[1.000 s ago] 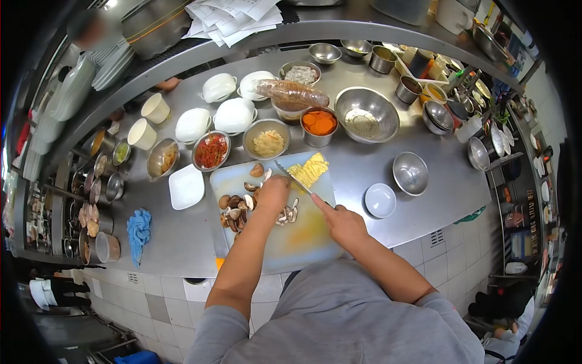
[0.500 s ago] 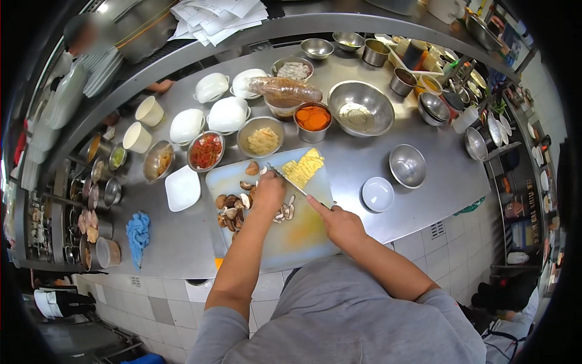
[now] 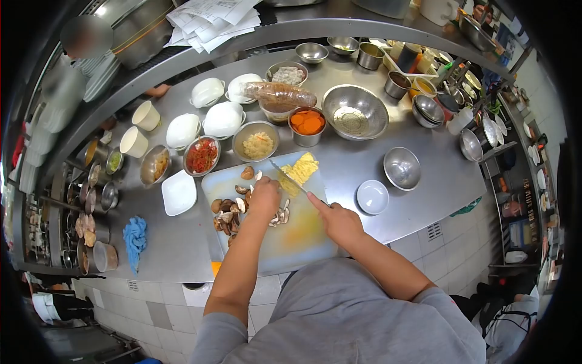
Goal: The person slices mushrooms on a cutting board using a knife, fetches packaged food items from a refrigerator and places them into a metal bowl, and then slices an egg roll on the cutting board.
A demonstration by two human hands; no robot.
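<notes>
My right hand (image 3: 341, 223) is closed on the handle of a knife (image 3: 298, 184), whose blade slants up and left across the cutting board (image 3: 303, 242). Just left of the blade, my left hand (image 3: 265, 195) has its fingers drawn together, and a pale piece of mushroom shows at the fingertips. Brown mushroom pieces (image 3: 225, 209) lie to the left of that hand, with one mushroom (image 3: 247, 173) above it. Sliced mushrooms (image 3: 283, 213) rest to its right. Beyond the blade sits a yellow chopped heap (image 3: 301, 168).
Bowls of red strips (image 3: 202, 156), pale minced food (image 3: 257, 144) and orange slices (image 3: 307, 123) line the board's far side. A square white dish (image 3: 179, 193) and blue cloth (image 3: 134, 242) are left. A white bowl (image 3: 372, 197) and metal bowl (image 3: 402, 168) stand right.
The view has shifted slightly. My left hand has moved a little away from the knife blade and toward me. The knife stays in my right hand beside the yellow heap.
</notes>
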